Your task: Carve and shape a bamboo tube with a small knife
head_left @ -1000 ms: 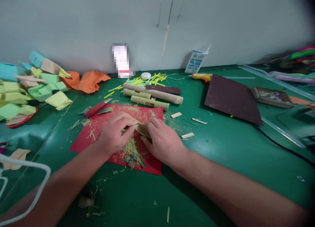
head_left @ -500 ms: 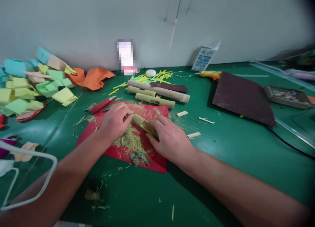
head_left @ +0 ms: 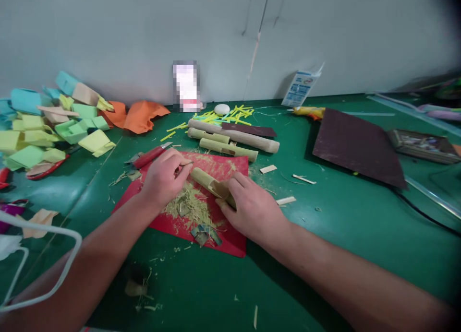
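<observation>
My right hand is wrapped round a bamboo tube with a notch cut into its upper side. The tube is held slantwise above a red sheet, its open end towards my left hand. My left hand is closed in a pinch just left of that end, apart from it. A small dark edge shows between thumb and fingertips; I cannot tell what it is. Below the hands lies a heap of pale shavings and dust. A red-handled knife rests behind my left hand.
Several bamboo tubes lie behind the red sheet, near yellow paper strips and a white oval object. Folded coloured papers pile up at left. A dark brown sheet and a small tray are at right.
My left hand has drawn back slightly to the left, so a gap now shows between its fingertips and the tube's end. My right hand still holds the tube.
</observation>
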Demonstrator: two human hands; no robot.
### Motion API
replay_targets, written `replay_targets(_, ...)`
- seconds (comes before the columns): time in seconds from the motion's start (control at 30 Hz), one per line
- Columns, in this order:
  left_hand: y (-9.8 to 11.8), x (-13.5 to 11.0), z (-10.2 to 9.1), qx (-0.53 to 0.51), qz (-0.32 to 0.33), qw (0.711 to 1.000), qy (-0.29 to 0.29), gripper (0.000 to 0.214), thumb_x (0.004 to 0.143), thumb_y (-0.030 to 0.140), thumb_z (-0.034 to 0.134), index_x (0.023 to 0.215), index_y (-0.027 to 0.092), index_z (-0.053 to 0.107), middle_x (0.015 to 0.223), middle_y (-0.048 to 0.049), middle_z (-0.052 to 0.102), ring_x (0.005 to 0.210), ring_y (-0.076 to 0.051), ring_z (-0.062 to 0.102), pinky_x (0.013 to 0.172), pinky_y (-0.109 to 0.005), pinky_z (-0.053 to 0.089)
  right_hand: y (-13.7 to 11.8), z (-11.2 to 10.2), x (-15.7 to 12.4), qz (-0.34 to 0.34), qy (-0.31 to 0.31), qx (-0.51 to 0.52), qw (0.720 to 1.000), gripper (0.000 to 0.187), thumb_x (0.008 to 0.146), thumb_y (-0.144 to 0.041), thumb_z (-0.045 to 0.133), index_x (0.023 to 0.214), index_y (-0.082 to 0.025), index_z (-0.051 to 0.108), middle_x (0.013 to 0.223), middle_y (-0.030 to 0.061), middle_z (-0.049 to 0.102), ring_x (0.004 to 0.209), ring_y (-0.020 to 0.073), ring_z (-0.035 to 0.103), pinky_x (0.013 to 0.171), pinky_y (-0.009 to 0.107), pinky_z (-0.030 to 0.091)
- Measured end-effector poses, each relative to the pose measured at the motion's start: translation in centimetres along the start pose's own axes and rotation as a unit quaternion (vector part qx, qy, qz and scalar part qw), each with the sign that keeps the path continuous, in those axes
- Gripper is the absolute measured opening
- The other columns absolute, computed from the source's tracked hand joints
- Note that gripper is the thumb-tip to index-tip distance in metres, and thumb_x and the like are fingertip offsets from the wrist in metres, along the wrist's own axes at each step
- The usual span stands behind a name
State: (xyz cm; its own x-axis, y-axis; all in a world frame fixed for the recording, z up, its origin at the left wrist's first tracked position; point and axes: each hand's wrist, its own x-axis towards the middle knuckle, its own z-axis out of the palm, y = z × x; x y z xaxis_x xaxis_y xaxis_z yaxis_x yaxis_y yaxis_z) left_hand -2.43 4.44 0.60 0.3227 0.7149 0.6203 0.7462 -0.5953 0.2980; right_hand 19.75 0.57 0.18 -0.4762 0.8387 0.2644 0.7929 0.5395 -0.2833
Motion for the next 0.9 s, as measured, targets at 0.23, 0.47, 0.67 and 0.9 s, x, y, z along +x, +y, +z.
replay_targets(0.23, 1.7, -0.1, 1.0, -0.027, 0.002, 0.998, -0.057, 0.011, 0.09, 0.021, 0.056, 0.081, 0.016, 0.061, 0.078, -0.0034, 0.058, 0.074, -0.016, 0.055, 0.068, -0.029, 0.045, 0.1, 0.2, 0.0, -0.001, 0.008, -0.001, 1.0, 0.014, 0.083, -0.025, 0.059, 0.092, -0.015, 0.057, 0.093, 0.0067, 0.059, 0.081, 0.0202, 0.055, 0.065, 0.032, 0.043)
replay_targets(0.47, 2.3, 0.0, 1.2, -0.047, 0.0, 0.996, -0.073, 0.017, 0.09, 0.018, 0.054, 0.073, 0.016, 0.055, 0.075, -0.0025, 0.055, 0.072, -0.015, 0.052, 0.067, -0.029, 0.042, 0.0, 0.3, 0.1, -0.014, 0.021, -0.011, 1.0, 0.014, 0.082, -0.025, 0.061, 0.092, -0.015, 0.057, 0.091, 0.0067, 0.059, 0.08, 0.0203, 0.055, 0.063, 0.032, 0.043)
replay_targets(0.67, 2.6, 0.0, 1.4, -0.077, -0.01, 0.993, -0.091, 0.015, 0.09, 0.016, 0.053, 0.075, 0.016, 0.056, 0.076, -0.0022, 0.054, 0.072, -0.014, 0.053, 0.066, -0.027, 0.041, 0.0, 0.3, 0.0, -0.035, 0.035, -0.024, 0.998, 0.014, 0.08, -0.022, 0.063, 0.091, -0.015, 0.057, 0.089, 0.007, 0.06, 0.078, 0.0203, 0.054, 0.063, 0.031, 0.042)
replay_targets(0.9, 2.7, 0.3, 1.1, -0.111, -0.062, 0.989, -0.082, 0.015, 0.086, 0.018, 0.058, 0.072, 0.016, 0.058, 0.074, -0.0011, 0.056, 0.07, -0.013, 0.053, 0.064, -0.026, 0.041, -0.1, 0.2, -0.1, -0.03, 0.031, -0.04, 0.998, 0.013, 0.081, -0.024, 0.061, 0.091, -0.016, 0.058, 0.089, 0.0066, 0.06, 0.078, 0.0202, 0.054, 0.063, 0.031, 0.042)
